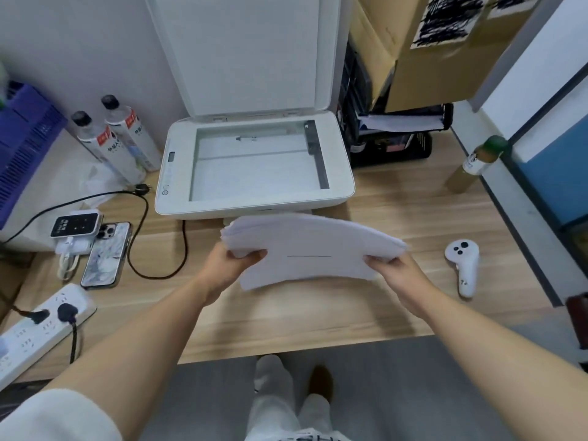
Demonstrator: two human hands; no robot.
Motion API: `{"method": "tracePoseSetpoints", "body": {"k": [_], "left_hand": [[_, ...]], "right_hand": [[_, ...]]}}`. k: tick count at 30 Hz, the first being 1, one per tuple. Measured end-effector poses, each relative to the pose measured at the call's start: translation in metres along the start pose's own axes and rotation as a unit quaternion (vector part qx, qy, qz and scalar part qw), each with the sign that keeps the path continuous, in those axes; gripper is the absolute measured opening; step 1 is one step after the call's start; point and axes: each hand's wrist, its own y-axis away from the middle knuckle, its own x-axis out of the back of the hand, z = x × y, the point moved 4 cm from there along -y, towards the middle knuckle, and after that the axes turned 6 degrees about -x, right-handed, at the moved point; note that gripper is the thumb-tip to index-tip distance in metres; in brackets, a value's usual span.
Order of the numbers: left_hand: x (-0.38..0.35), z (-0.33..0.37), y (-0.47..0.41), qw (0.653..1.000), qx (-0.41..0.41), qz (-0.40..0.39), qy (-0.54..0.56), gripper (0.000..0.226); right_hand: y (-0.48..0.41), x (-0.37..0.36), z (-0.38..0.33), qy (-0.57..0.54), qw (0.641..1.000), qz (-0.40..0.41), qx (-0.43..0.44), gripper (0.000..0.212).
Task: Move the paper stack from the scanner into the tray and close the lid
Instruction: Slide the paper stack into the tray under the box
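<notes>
White paper stack at frame centre, pinched in my left hand and right hand; sagging sheets could slide loose.

Looks like a small office corner or home office setup. A white flatbed scanner sits on a wood-grain desk with its lid up. Left of the scanner there's a power strip, a phone and a charger, and to its right stacked cardboard boxes plus a black paper tray.
</notes>
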Motion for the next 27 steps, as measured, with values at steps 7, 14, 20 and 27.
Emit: {"method": "tracePoseSetpoints", "body": {"k": [7, 14, 20, 27], "left_hand": [[-0.014, 0.073, -0.032, 0.989, 0.038, -0.141, -0.024, 0.04], [-0.073, 0.147, -0.093, 0.976, 0.037, -0.204, -0.066, 0.038], [-0.122, 0.171, -0.147, 0.974, 0.025, -0.219, -0.056, 0.026], [-0.172, 0.178, -0.181, 0.975, -0.067, -0.151, -0.148, 0.045]], "right_hand": [[0.031, 0.04, -0.047, -0.112, 0.981, -0.115, -0.111, 0.037], [0.045, 0.08, -0.059, -0.183, 0.979, 0.009, -0.085, 0.03], [0.038, 0.106, -0.022, -0.289, 0.939, 0.161, -0.093, 0.03], [0.012, 0.129, -0.002, -0.366, 0.894, 0.241, -0.092, 0.031]]}}
